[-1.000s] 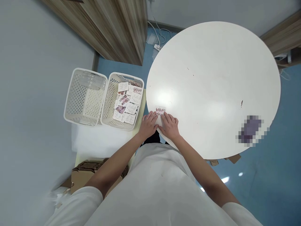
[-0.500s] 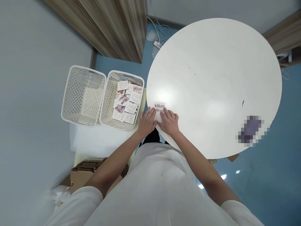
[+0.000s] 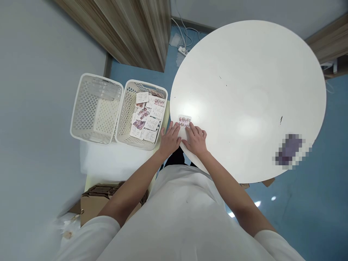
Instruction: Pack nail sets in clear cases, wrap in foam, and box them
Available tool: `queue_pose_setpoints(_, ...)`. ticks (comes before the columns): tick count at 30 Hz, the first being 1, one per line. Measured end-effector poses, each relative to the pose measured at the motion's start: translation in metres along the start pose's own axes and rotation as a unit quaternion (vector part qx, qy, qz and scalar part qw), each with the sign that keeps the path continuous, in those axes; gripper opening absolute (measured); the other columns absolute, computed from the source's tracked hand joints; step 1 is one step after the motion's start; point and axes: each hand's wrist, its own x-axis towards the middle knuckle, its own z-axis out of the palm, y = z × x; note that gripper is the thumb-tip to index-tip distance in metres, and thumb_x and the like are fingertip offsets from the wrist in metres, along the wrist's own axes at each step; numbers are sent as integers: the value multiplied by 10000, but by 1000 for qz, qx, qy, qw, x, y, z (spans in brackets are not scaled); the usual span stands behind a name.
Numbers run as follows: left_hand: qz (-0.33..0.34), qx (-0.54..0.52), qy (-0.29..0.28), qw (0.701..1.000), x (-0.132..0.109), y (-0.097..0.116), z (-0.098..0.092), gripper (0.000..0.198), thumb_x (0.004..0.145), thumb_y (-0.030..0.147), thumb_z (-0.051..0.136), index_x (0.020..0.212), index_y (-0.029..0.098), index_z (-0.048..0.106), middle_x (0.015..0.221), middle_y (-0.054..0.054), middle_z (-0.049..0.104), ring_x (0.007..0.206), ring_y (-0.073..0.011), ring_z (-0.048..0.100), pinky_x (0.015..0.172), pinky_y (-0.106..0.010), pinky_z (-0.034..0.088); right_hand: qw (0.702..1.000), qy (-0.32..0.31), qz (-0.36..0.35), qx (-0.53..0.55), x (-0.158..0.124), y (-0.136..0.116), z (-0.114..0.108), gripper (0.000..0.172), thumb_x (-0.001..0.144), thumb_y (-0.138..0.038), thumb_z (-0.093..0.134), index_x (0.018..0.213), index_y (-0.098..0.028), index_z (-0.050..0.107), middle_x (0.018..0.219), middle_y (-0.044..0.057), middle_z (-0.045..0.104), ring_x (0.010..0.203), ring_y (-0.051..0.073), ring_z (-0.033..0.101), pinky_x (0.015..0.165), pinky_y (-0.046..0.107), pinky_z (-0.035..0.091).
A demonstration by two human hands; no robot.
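A small clear pack of pink press-on nails [image 3: 185, 121] lies on the round white table [image 3: 250, 94] near its left edge. My left hand [image 3: 170, 137] and my right hand [image 3: 195, 139] rest side by side on the table just below the pack. The fingertips of both hands touch the pack's near part, and the fingers lie fairly flat and close together. Most of the pack's lower half is hidden under my fingers.
Two white perforated baskets stand left of the table: the nearer one [image 3: 127, 108] holds several nail packs and cards, the far one [image 3: 81, 108] holds clear plastic. A cardboard box [image 3: 92, 206] sits by my left arm. A blurred dark object [image 3: 290, 150] lies at the table's right.
Both hands and the pack have shifted slightly up the table, away from me. The grip looks the same.
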Motion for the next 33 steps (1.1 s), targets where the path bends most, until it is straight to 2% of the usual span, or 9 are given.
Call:
queue_pose_setpoints(11,9,6,12,1000,-3,0,5,464,845,253,328,1296,150,355,1392,-113,320,1319,-255,189,1012,-502,147,1000,7,-4,-7,-4,1,4,489,793,-410,444,1217,-169,412,1403,121,298,1183,294,299,920,462,191)
queue_pose_setpoints(16,9,20,13,1000,-12,2,2,473,851,275,313,1304,144,341,1400,-116,303,1319,-258,187,1009,-495,155,1000,14,-11,-8,-17,2,-3,497,808,-429,419,1230,-169,402,1403,124,296,1186,289,308,919,457,201)
queue_pose_setpoints(21,-12,28,37,999,-39,10,4,462,850,283,314,1290,152,359,1389,-110,327,1312,-253,214,999,-476,187,999,10,-47,-5,-43,13,-14,437,829,-392,400,1213,-186,425,1375,109,354,1159,264,362,923,438,219)
queue_pose_setpoints(27,-92,12,61,994,-84,27,21,415,833,283,360,1224,169,441,1352,-104,393,1282,-257,288,977,-458,256,993,-17,-116,17,-74,37,-19,406,853,-344,367,1229,-197,414,1324,106,428,1084,231,465,914,415,270)
queue_pose_setpoints(30,-124,-21,70,990,-110,39,31,373,832,279,363,1161,170,500,1301,-101,460,1243,-248,359,963,-444,302,987,-42,-151,29,-87,48,-18,412,861,-344,353,1240,-191,406,1300,109,457,1052,218,505,910,399,305)
queue_pose_setpoints(33,-136,-66,72,986,-135,48,33,346,837,293,352,1100,179,546,1199,-93,554,1136,-231,482,928,-418,367,981,-69,-177,36,-92,50,-21,404,864,-327,350,1239,-189,410,1212,98,540,1005,207,548,886,385,353)
